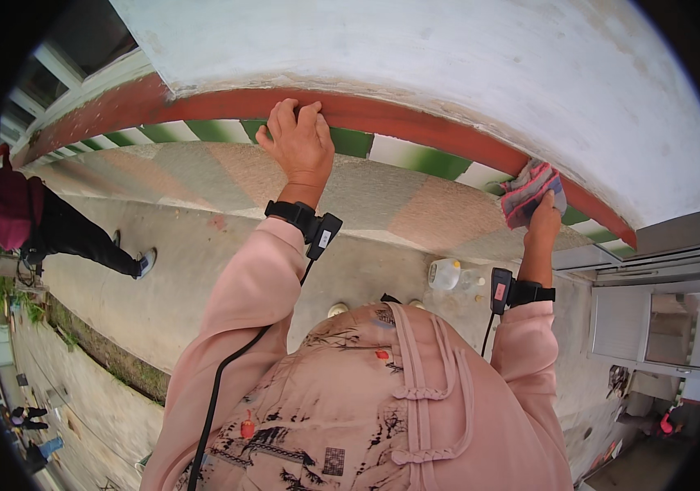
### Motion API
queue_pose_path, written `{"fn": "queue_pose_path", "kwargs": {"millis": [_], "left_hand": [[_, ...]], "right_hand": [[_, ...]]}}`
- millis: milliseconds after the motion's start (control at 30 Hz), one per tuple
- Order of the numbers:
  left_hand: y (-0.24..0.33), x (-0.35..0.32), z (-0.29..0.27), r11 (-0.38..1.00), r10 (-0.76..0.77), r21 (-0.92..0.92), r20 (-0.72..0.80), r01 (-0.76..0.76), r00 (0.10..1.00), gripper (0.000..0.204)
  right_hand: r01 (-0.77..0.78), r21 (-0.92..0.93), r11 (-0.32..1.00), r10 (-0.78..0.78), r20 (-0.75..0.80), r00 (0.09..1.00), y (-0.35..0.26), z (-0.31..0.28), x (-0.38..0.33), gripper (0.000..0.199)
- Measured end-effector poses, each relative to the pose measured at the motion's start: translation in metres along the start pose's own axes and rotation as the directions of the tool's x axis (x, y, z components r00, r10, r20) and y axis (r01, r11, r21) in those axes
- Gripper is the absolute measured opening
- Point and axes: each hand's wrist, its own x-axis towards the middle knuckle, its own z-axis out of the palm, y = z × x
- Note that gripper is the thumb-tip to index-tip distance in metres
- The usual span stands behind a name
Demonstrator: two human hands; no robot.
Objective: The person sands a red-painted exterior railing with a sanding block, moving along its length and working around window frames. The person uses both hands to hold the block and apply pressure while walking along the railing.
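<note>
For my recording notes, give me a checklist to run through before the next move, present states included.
1. Cloth held by right hand: ok.
2. Left hand touching the red ledge: ok, fingers at it.
3. Black band on each wrist: ok, left band and right band.
4. Clear plastic jug away from both hands: ok, on the ground below.
5. Cloth damp: cannot tell.

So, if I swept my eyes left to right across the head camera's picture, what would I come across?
Bystander in dark trousers → wearer's left hand, fingers on the red ledge → clear plastic jug on the ground → grey-and-pink cloth in the right hand → white door panel.
</note>
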Motion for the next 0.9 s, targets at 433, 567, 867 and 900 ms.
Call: {"fn": "queue_pose_path", "kwargs": {"millis": [433, 567, 867, 900], "left_hand": [[-0.006, -0.002, -0.010, 0.998, 0.067, -0.011, 0.103, -0.067, 0.992, 0.027], [-0.008, -0.003, -0.013, 0.996, 0.087, -0.026, 0.122, -0.084, 0.989, 0.030], [-0.009, -0.004, -0.017, 0.994, 0.114, -0.011, 0.143, -0.113, 0.983, 0.033], [-0.008, -0.003, -0.019, 0.993, 0.112, 0.006, 0.152, -0.115, 0.982, 0.033]], "right_hand": [[0.086, -0.079, 0.993, -0.074, 0.136, 0.988, -0.026, 0.017, -0.048, 0.059], [0.093, -0.036, 0.995, -0.083, 0.215, 0.973, -0.036, 0.017, -0.062, 0.052], [0.587, -0.042, 0.808, -0.510, 0.450, 0.733, -0.086, -0.008, -0.105, 0.035], [0.698, -0.077, 0.712, -0.590, 0.473, 0.654, -0.094, -0.013, -0.108, 0.035]]}}
